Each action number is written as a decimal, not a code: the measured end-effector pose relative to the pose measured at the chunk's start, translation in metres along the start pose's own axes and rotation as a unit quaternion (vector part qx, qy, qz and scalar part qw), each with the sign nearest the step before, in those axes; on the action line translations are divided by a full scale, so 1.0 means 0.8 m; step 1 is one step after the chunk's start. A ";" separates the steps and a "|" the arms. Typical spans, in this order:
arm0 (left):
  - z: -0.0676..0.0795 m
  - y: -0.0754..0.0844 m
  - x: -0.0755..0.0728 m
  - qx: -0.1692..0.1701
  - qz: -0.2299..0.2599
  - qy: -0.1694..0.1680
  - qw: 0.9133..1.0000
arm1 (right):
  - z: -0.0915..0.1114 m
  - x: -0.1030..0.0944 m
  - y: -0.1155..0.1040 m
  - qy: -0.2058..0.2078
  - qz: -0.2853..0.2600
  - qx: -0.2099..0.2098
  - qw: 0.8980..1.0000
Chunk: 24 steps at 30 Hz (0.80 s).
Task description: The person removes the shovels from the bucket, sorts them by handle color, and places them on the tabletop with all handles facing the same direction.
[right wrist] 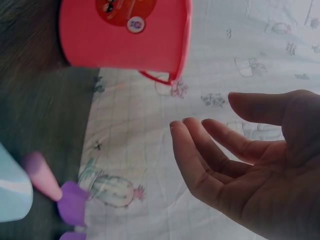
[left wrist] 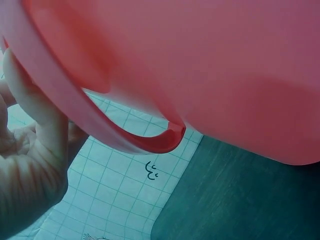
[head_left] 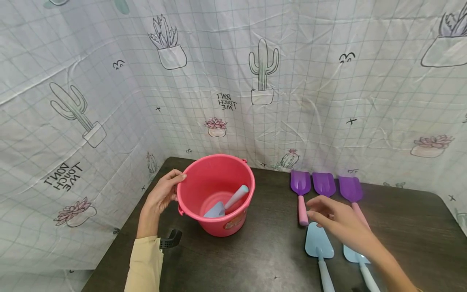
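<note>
A pink-red plastic bucket stands on the dark table, its mouth facing the head camera. My left hand holds its left rim, thumb over the edge and fingers outside; the left wrist view shows these fingers at the bucket's rim. Inside the bucket leans a small toy shovel with a grey-blue blade and a pale handle. My right hand hovers over the toy shovels with fingers loosely bent, holding nothing. Closest to its fingertips are a purple shovel's pink handle and a light blue shovel.
Two more purple shovels lie along the table's back edge. Another light blue shovel lies partly under the right forearm. A white sheet with cactus drawings hangs behind and to the left of the table.
</note>
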<state>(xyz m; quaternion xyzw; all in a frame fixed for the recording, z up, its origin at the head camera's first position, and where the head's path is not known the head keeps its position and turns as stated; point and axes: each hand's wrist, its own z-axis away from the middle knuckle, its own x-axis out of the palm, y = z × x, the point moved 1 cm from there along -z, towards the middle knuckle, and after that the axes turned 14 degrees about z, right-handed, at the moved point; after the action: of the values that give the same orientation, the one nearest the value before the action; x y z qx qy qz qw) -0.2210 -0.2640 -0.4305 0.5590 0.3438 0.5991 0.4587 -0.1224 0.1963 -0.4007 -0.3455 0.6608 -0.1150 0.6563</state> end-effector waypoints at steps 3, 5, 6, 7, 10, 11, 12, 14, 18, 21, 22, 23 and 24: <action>0.000 0.000 0.001 -0.001 -0.002 0.001 1.000 | -0.008 0.000 -0.012 0.004 -0.003 -0.005 1.000; 0.000 0.000 0.001 -0.001 -0.008 0.003 1.000 | -0.012 0.000 -0.018 0.005 -0.004 -0.011 1.000; 0.000 0.000 0.001 -0.001 -0.010 0.005 1.000 | -0.015 0.000 -0.022 0.005 -0.003 -0.013 1.000; 0.000 0.000 0.001 -0.001 -0.012 0.006 1.000 | -0.017 0.000 -0.024 0.005 -0.001 -0.018 1.000; 0.000 0.000 0.002 0.001 -0.014 0.009 1.000 | -0.024 0.001 -0.032 0.006 0.003 -0.023 1.000; 0.000 0.001 0.002 0.001 -0.014 0.009 1.000 | -0.026 0.002 -0.034 0.006 0.002 -0.025 1.000; -0.001 0.001 0.002 0.001 -0.013 0.007 1.000 | -0.027 0.002 -0.036 0.007 0.000 -0.025 1.000; -0.001 0.001 0.002 0.000 -0.012 0.004 1.000 | -0.030 0.005 -0.039 0.006 -0.006 -0.025 1.000; -0.001 0.001 0.002 0.000 -0.014 0.004 1.000 | -0.037 0.014 -0.048 0.009 -0.026 -0.025 0.999; -0.001 0.000 0.001 0.000 -0.017 0.007 1.000 | -0.045 0.021 -0.057 0.012 -0.045 -0.030 0.998; -0.001 0.000 0.001 0.000 -0.018 0.008 1.000 | -0.048 0.023 -0.059 0.010 -0.056 -0.031 0.998; -0.001 0.000 0.001 -0.001 -0.019 0.008 1.000 | -0.051 0.025 -0.062 0.011 -0.058 -0.035 0.998; -0.001 0.000 0.000 -0.002 -0.019 0.007 1.000 | -0.054 0.027 -0.064 0.012 -0.059 -0.037 0.997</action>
<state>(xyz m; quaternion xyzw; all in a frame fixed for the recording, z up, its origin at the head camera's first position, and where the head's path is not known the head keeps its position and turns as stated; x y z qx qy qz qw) -0.2215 -0.2636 -0.4304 0.5471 0.3570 0.5947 0.4686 -0.1453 0.1327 -0.3815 -0.4068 0.6510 -0.1332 0.6268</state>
